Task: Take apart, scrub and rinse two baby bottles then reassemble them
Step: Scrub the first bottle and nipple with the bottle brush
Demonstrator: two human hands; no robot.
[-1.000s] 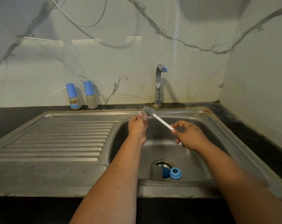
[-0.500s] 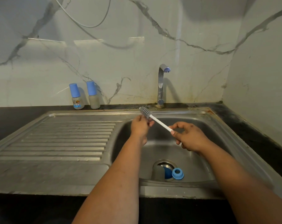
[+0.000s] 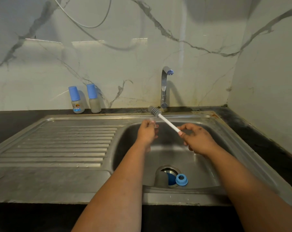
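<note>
two forearms reach forward over the basin of a steel sink [image 3: 239, 139]. the left hand [image 3: 146, 133] is raised with its back toward the viewer, fingers curled and pinching a small clear item [image 3: 152, 122] at the fingertips; blur makes it impossible to say just what that item is. the right hand [image 3: 198, 138] sits level with it and slightly apart, thumb and fingers curled round the lower end of a bottle brush [image 3: 165, 121].

the brush's long axis runs diagonally: white handle low at the right hand, grey ribbed head high and to the left, pointing toward the back wall near the base of the tap [image 3: 164, 87]. the head stands just above and beside the left fingertips; contact cannot be told.

left of the basin lies a ribbed draining board [image 3: 61, 144]. behind it, on the dark counter [image 3: 16, 118] against the wall, two small baby bottles stand upright side by side, each under a blue cap: the left bottle [image 3: 76, 101] bears a printed label, the right bottle [image 3: 93, 99] is plain and cloudy. on the basin floor, beside the drain [image 3: 165, 173], a blue screw ring [image 3: 181, 180] lies with its opening upward; another blue piece [image 3: 171, 180] sits partly within the drain recess. the walls are white marble-patterned panels with grey veins, meeting in a corner at the right.
</note>
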